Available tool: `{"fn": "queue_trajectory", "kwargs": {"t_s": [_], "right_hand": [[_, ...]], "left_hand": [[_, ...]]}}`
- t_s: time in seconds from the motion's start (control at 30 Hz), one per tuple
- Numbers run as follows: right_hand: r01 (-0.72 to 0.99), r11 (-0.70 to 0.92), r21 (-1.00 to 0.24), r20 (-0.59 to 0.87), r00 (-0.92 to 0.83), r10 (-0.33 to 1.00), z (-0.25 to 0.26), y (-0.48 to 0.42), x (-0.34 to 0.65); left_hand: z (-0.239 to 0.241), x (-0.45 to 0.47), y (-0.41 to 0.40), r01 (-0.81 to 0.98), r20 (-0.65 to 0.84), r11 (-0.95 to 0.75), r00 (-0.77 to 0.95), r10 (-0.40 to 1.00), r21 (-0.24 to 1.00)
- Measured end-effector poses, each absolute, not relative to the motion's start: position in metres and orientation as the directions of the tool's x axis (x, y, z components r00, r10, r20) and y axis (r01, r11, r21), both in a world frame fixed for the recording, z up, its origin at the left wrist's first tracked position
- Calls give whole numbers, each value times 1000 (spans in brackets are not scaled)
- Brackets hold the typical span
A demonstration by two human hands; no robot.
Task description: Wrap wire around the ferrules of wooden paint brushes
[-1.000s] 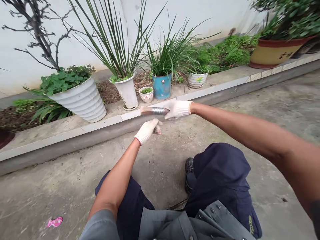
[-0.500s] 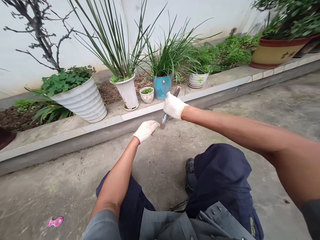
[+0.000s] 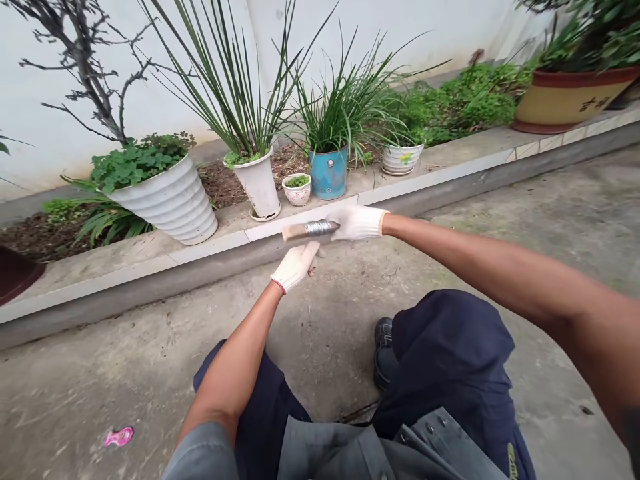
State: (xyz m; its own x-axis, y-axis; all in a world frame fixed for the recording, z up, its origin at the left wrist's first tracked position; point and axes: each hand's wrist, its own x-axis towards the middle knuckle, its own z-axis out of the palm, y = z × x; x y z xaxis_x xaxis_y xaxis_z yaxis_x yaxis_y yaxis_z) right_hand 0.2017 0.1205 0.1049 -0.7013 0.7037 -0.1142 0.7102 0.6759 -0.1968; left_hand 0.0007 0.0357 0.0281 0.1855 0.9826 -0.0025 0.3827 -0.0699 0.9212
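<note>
My right hand (image 3: 361, 223), in a white knitted glove, is closed around one end of a short wooden stick (image 3: 295, 231). Silvery wire (image 3: 320, 228) is wound around the stick's middle. The stick lies nearly level, its pale end pointing left and blurred by motion. Just below it is my left hand (image 3: 296, 264), in a white glove with a red cuff edge. Its fingers are curled together; whatever they may hold is hidden. I cannot tell whether this hand touches the stick.
A low tiled ledge (image 3: 210, 250) crosses in front of me. On it stand a ribbed white pot (image 3: 167, 203), a tall white pot (image 3: 257, 185), a small pot (image 3: 297, 194), a blue pot (image 3: 328, 179) and a yellow pot (image 3: 565, 101). A pink object (image 3: 119, 437) lies on the concrete.
The stick has swung from steeply slanted to nearly level, its pale end now left above my left hand. My right hand has turned and moved slightly right and down. The view has shifted a little.
</note>
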Motion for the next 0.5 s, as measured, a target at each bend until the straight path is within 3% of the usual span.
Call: {"fn": "queue_trajectory", "kwargs": {"t_s": [0.07,0.23,0.37,0.5], "right_hand": [[782,600,-169,-43,-614,788,105,123,196],[884,447,138,187,-466,865,100,137,186],[799,536,273,113,-580,807,92,154,192],[678,696,239,-21,-713,701,91,167,211]], "left_hand": [[23,4,33,248,-43,-16,230,972,969],[15,9,36,82,-66,40,339,938,996],[19,7,43,310,-56,-43,304,951,950],[25,0,52,587,4,-199,315,949,785]]}}
